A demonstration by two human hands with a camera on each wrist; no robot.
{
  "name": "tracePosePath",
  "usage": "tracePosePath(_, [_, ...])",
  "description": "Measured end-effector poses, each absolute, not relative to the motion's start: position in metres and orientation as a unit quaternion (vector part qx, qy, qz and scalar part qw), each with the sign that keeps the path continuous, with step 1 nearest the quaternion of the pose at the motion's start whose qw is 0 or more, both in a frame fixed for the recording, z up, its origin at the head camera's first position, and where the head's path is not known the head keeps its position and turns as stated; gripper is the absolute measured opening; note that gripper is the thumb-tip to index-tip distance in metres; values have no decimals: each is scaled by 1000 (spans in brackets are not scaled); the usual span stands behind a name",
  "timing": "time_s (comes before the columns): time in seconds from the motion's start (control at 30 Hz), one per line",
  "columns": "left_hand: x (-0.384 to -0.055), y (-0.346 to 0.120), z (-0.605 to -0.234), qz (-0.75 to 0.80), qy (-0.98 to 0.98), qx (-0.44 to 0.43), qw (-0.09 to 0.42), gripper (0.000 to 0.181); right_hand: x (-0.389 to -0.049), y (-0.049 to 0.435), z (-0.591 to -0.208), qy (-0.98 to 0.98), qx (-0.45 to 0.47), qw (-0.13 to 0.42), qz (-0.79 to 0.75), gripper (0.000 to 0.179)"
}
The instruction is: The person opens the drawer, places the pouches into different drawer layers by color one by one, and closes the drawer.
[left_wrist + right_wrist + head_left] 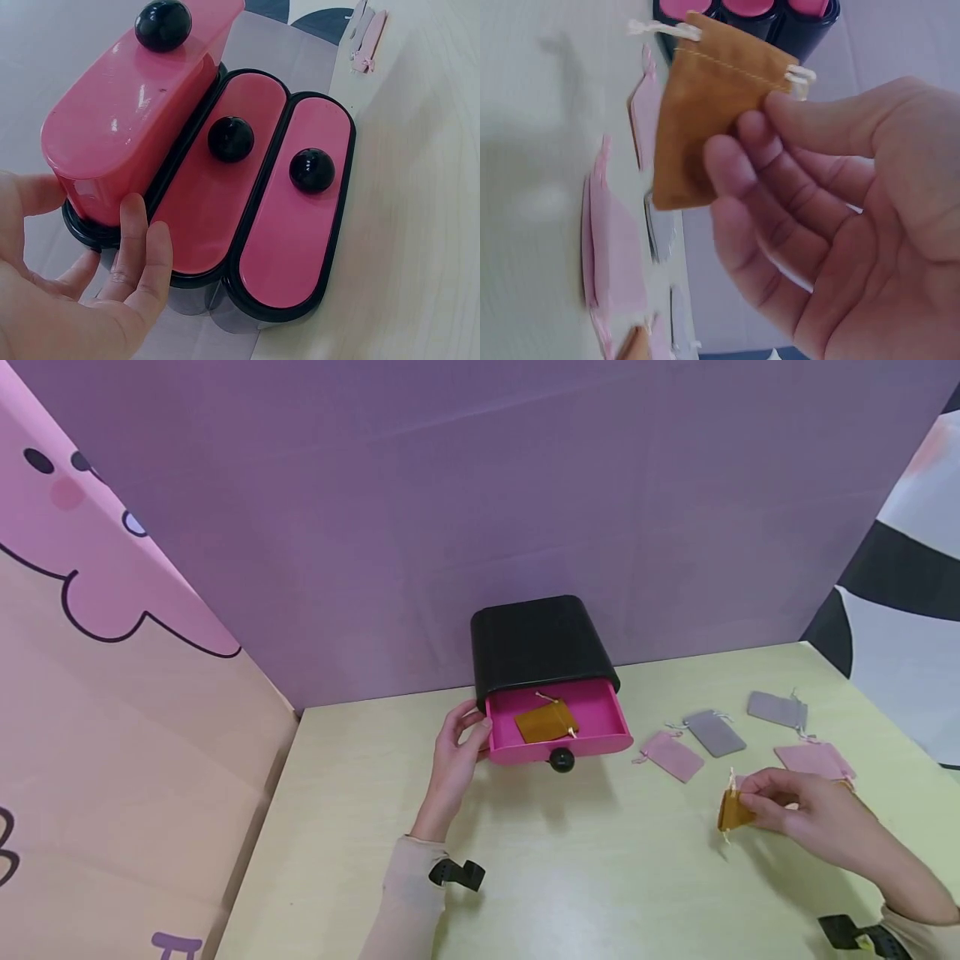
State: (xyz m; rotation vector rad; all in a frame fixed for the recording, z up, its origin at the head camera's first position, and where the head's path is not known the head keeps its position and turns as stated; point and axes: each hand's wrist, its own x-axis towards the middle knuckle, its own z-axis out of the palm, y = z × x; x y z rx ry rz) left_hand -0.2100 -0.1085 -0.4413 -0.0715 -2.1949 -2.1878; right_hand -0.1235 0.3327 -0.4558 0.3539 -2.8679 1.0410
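A black cabinet [543, 639] of three stacked drawers with pink fronts and round black knobs stands against the back wall. Its top drawer [600, 718] is pulled out, and a mustard-brown drawstring pouch [546, 722] lies in it. My left hand [454, 760] holds the left end of that drawer, thumb at the upper edge and fingers below, as the left wrist view shows. Over the table at right, my right hand [817, 814] pinches another brown drawstring pouch [712, 112] between thumb and fingertips. White cords stick out at both its sides.
Left of the right hand lie a pink pouch [675, 756] and a grey pouch [715, 732]. Farther right are a second grey pouch [777, 709] and another pink pouch [816, 760]. Part of a brown pouch [635, 345] shows at the right wrist view's bottom edge.
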Motion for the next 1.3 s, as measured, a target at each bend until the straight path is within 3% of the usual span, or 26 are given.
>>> tracePosePath(0.13, [-210, -109, -441, -708, -705, -25, 21, 51, -125, 325, -449, -926, 110, 35, 359, 5])
tracePosePath(0.33, [-210, -109, -441, -709, -704, -24, 23, 50, -129, 314, -442, -928, 122, 112, 334, 3])
tracePosePath(0.43, [-211, -110, -440, -709, -705, -22, 23, 50, -131, 307, -440, -919, 127, 121, 352, 2])
tracePosePath(0.73, [-213, -111, -443, -705, -708, -31, 19, 51, -135, 288, -433, -912, 99, 59, 394, 13])
tracePosePath(1.3, [-212, -111, -443, -699, -714, -26, 16, 52, -143, 268, -394, -894, 110, 104, 423, 13])
